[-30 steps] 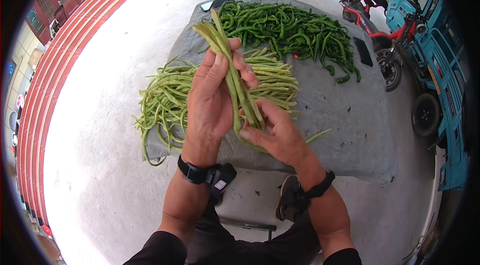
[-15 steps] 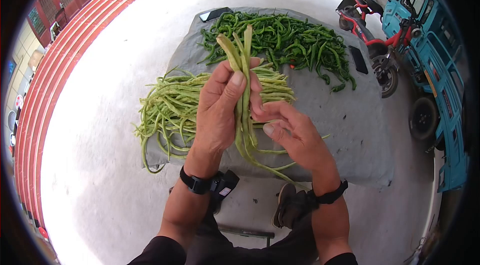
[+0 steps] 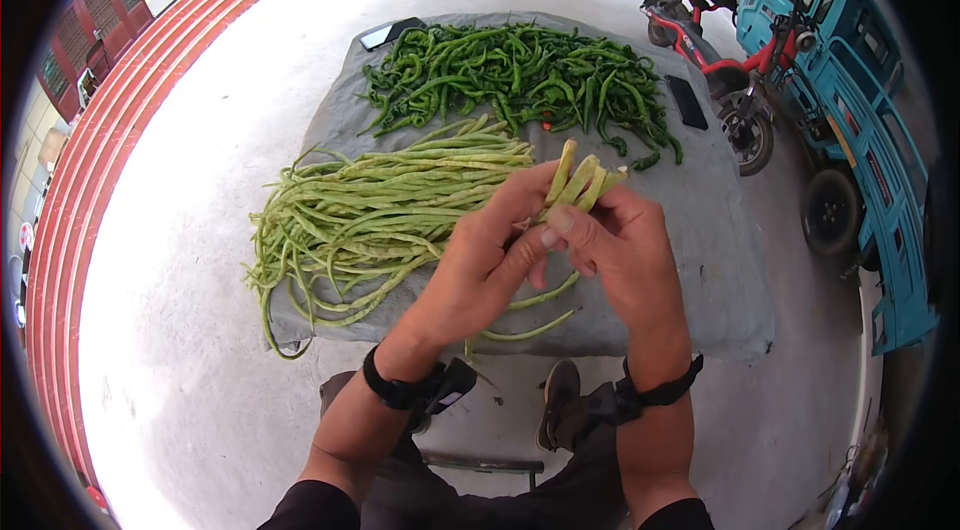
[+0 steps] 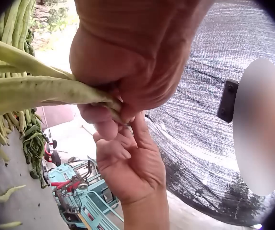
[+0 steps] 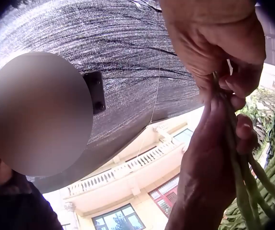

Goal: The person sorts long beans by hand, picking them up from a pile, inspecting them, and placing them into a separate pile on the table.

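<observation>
Both hands meet in front of the chest over a small bunch of long green beans (image 3: 580, 188), whose cut-looking stem ends stick up between the fingers. My left hand (image 3: 482, 265) grips the bunch with thumb and fingers. Close by its fingertips, my right hand (image 3: 628, 245) pinches the same bunch near those ends. The beans' long bodies (image 4: 36, 93) trail away from the left hand in the left wrist view. Behind the left hand lies a large pile of long beans (image 3: 370, 205), with a heap of green peppers (image 3: 520, 80) beyond it.
A grey cloth (image 3: 700, 260) covers the low table. Two phones lie on it, a dark phone (image 3: 686, 102) at right and another phone (image 3: 391, 33) at back left. Loose beans (image 3: 530, 332) lie by the near edge. A red bike (image 3: 710, 60) and blue cargo tricycle (image 3: 870, 130) stand at right.
The bunch has moved right and lower, from upright in the left hand to between both hands. The right hand has gone from the bunch's lower part to its stem ends.
</observation>
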The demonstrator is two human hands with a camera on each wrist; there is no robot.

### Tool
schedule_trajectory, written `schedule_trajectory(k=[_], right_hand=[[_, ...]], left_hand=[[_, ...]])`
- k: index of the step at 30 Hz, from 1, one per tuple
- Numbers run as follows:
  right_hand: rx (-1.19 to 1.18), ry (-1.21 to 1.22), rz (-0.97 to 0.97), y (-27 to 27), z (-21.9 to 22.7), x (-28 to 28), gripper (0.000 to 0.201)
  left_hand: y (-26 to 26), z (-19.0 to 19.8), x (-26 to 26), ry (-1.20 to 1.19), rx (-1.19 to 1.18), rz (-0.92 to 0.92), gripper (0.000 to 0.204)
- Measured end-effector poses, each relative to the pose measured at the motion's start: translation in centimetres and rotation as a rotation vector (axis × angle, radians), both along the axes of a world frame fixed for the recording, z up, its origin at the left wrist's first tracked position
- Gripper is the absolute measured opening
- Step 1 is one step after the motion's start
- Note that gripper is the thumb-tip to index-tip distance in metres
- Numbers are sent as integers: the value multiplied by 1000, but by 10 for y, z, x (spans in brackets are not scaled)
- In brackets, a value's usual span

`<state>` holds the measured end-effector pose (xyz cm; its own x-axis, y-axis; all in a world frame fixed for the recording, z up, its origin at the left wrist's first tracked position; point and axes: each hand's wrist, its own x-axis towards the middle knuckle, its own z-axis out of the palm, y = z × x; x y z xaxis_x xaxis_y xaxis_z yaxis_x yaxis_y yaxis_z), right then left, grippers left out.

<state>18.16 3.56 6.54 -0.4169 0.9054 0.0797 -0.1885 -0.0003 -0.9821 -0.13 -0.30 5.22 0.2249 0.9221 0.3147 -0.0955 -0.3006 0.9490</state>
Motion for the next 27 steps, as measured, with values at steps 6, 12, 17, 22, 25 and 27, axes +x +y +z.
schedule_trajectory(k=[6,12,17,22,25,27], right_hand=[[5,126,-49,0,-4,-6,22],[-31,100,-59,6,-17,-9,18],[-72,217,-29,10,-22,-12,16],[-75,252,-13,12,-24,-11,15],[-66,257,-40,15,-23,-6,14],[-46,281,-32,18,-21,0,13]], left_hand=[[1,0,4,234,116,111,59],[4,-7,0,434,220,152,62],[6,-10,-2,318,143,113,60],[6,-10,-4,94,-11,12,55],[7,-12,-9,95,-49,-17,52],[8,-15,-10,134,-50,-23,49]])
